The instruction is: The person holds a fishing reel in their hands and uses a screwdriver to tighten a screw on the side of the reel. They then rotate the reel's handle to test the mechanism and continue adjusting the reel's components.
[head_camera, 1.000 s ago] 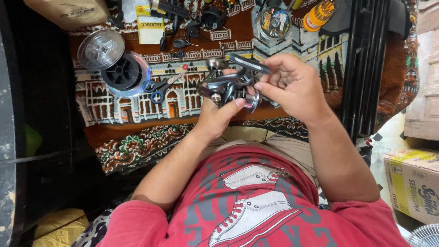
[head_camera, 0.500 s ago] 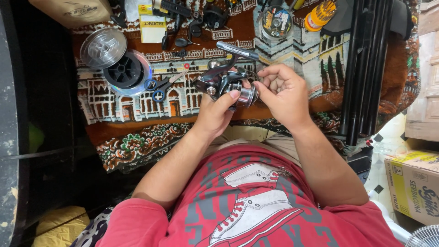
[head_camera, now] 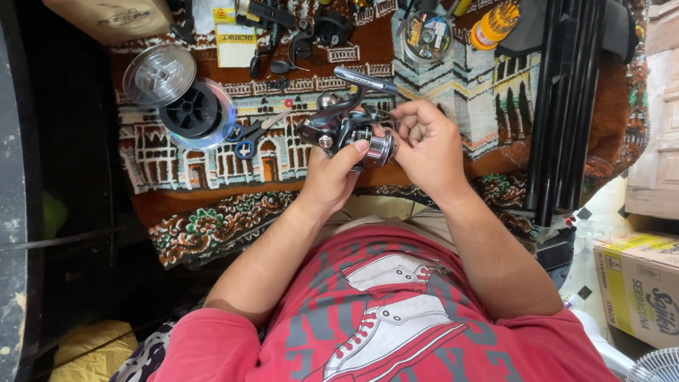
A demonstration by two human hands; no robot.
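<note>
Patterned brown-and-white woven cloth [head_camera: 198,159] covers the bench. Left hand [head_camera: 332,177] fingers are wrapped around one silver-and-black metal spinning fishing reel [head_camera: 346,127], held above the cloth; right hand [head_camera: 424,145] fingers pinch at its spool end. This looks like hand servicing, needing a steady hold. Two clear plastic line spools [head_camera: 177,95] and one blue-handled scissors [head_camera: 247,134] lie left.

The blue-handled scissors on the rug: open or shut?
Open. The scissors lie flat on the patterned rug with the two finger loops apart and the blades spread, left of the fishing reel, untouched by either hand.
</note>
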